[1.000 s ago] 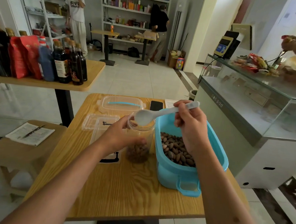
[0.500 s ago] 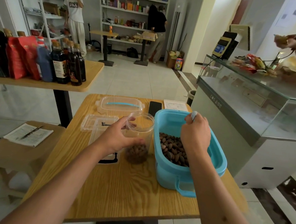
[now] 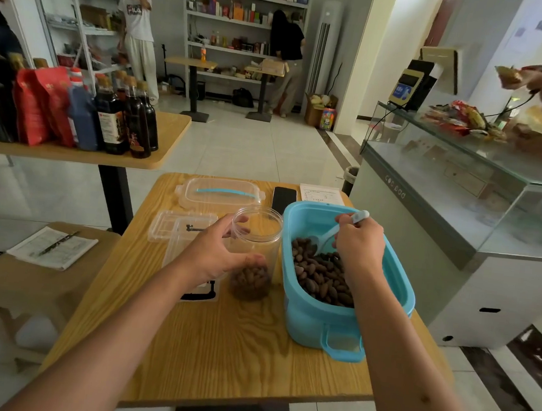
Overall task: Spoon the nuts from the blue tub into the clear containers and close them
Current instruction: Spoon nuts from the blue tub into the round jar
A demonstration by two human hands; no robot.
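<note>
1. The left hand (image 3: 217, 253) wraps its fingers and thumb round the clear jar (image 3: 255, 247), which stands upright on the wooden table (image 3: 216, 349) just left of the blue tub (image 3: 344, 328), the two nearly touching
2. The jar is open at the top and holds a low layer of brown nuts in its bottom part; the rest of it is see-through and unfilled
3. The right hand (image 3: 358, 243) is inside the tub's mouth, fingers curled round the handle of a pale spoon (image 3: 329, 237); the handle end sticks out past the knuckles toward 1 o'clock and the bowl dips toward 7 o'clock, down at the nuts
4. The nuts (image 3: 319, 276) lie in a dark heap across the tub floor, reaching from below the spoon toward the near wall at 6 o'clock
5. From the jar, at 12 o'clock lies a clear lid with a blue strip (image 3: 219, 193); at 10 o'clock lies a flat clear container (image 3: 181, 226), partly under the left wrist
6. At 12 o'clock from the tub, at the table's far edge, lie a black phone (image 3: 284, 198) and a white paper sheet (image 3: 321, 194) side by side
7. At 9 o'clock from the table a low stool carries a notepad with a pen (image 3: 54, 245)
</note>
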